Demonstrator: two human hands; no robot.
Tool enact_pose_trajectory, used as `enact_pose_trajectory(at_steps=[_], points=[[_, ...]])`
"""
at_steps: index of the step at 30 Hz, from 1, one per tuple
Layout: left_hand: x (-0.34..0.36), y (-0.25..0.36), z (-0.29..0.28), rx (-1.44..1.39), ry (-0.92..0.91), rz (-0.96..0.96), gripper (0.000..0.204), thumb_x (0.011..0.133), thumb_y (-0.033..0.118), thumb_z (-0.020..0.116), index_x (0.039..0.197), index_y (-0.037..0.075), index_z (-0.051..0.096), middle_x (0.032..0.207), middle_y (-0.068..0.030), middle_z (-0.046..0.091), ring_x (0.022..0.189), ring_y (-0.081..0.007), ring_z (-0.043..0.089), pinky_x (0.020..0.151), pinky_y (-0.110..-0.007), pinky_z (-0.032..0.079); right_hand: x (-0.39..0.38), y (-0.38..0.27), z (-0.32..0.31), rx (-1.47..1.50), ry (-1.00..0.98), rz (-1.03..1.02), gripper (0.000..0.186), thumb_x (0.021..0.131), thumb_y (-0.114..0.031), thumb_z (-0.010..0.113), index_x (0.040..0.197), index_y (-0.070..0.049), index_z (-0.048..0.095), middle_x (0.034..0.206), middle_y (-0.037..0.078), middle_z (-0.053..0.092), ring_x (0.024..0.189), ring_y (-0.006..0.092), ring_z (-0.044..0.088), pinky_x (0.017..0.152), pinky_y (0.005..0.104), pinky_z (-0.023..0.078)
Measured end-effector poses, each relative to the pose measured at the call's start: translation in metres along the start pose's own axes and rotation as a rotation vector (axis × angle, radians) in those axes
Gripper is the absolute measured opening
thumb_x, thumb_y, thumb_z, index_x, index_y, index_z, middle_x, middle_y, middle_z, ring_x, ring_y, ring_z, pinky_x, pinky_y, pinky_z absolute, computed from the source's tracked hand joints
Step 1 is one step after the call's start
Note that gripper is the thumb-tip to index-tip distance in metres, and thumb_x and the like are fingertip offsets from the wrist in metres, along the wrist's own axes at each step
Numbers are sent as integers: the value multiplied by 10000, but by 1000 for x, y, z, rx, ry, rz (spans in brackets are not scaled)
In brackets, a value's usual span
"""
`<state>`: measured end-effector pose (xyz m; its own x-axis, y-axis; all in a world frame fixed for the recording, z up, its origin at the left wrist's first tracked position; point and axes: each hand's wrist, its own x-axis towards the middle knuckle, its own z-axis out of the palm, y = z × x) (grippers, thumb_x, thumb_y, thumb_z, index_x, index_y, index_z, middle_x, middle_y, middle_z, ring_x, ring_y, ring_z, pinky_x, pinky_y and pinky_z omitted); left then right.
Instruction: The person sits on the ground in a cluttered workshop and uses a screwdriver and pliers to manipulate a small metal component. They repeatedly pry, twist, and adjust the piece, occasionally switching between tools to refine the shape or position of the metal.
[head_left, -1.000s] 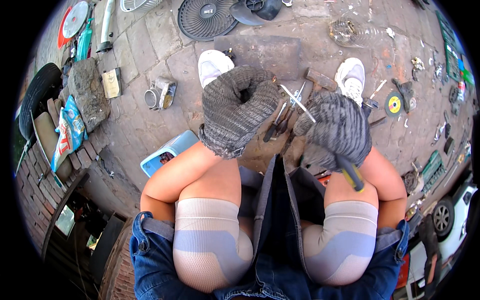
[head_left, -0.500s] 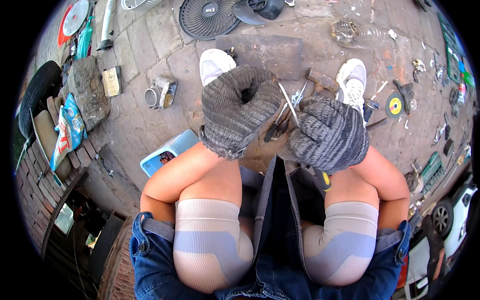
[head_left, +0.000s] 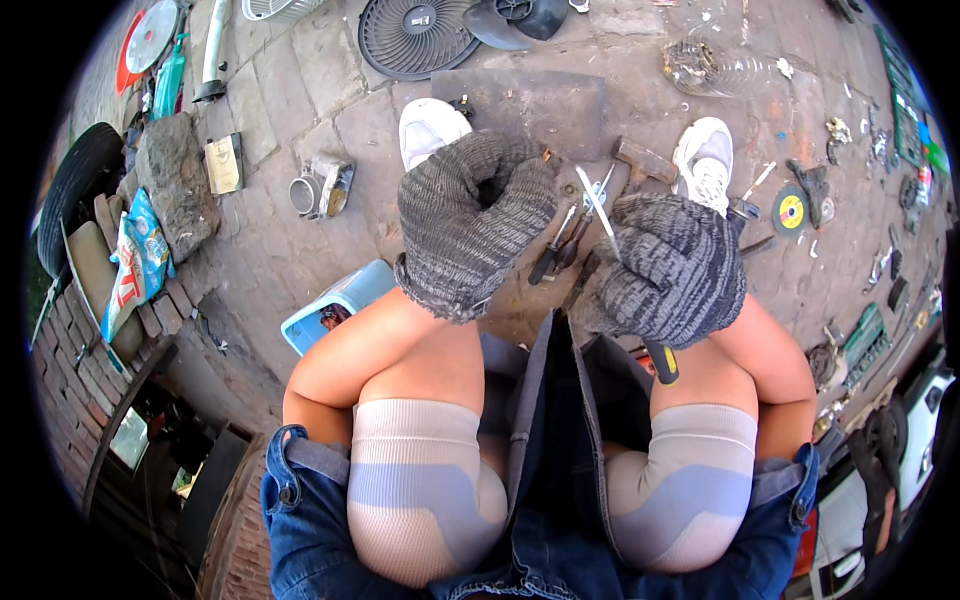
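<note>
My left hand (head_left: 470,220), in a grey-black knit glove, is closed in a pinch. A tiny copper-coloured end (head_left: 547,154) shows at its fingertips; the rest of that piece is hidden. My right hand (head_left: 665,270), gloved alike, is wrapped round a screwdriver (head_left: 662,360). Its yellow-and-black handle sticks out below the fist, and its pale shaft points up and left, apart from the left hand. On the ground between the hands lie dark-handled hand tools (head_left: 556,255). Just beyond the right hand lies a hammer (head_left: 643,160).
A dark flat plate (head_left: 530,110) lies between my shoes. Left are a blue container (head_left: 340,305), a metal cup-like part (head_left: 305,193) and a rock (head_left: 175,185). A round fan grille (head_left: 418,35) is at the far side. A grinding disc (head_left: 790,210) and scattered parts lie right.
My right hand has shifted slightly right with the screwdriver, so its tip has moved away from my left fingertips. My left hand has moved a little left, still pinched.
</note>
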<state>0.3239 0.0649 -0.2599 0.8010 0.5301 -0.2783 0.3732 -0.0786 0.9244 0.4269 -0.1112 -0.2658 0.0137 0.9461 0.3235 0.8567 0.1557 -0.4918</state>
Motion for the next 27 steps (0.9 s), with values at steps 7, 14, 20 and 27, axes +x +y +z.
enact_pose_trajectory(at_steps=[7,14,20,27], points=[[0,8,-2,83,-115,71,127,757,47,623,872,-5,610,724,-34,616,641,-71,548,571,-215,453,3,-1,-2,27,15,41,210,622,-273,558,807,-197,622,873,44,558,841,266,549,657,375,470],[0,2,-2,146,-33,129,167,699,125,665,819,16,624,663,-76,595,558,-129,552,521,-246,440,6,-3,-6,-136,-163,231,196,665,-233,577,835,-143,616,846,79,579,784,257,565,665,367,474],[0,10,-1,409,-74,483,147,690,95,635,828,46,638,620,-47,581,523,-137,544,507,-250,434,11,5,4,391,455,551,233,680,-57,663,890,-4,576,815,109,590,736,247,586,662,316,471],[3,6,-3,467,-194,641,213,669,121,647,876,75,634,662,-64,589,536,-192,557,501,-284,452,19,2,9,517,527,503,282,658,-77,692,904,-7,573,841,110,597,776,260,581,697,337,468]])
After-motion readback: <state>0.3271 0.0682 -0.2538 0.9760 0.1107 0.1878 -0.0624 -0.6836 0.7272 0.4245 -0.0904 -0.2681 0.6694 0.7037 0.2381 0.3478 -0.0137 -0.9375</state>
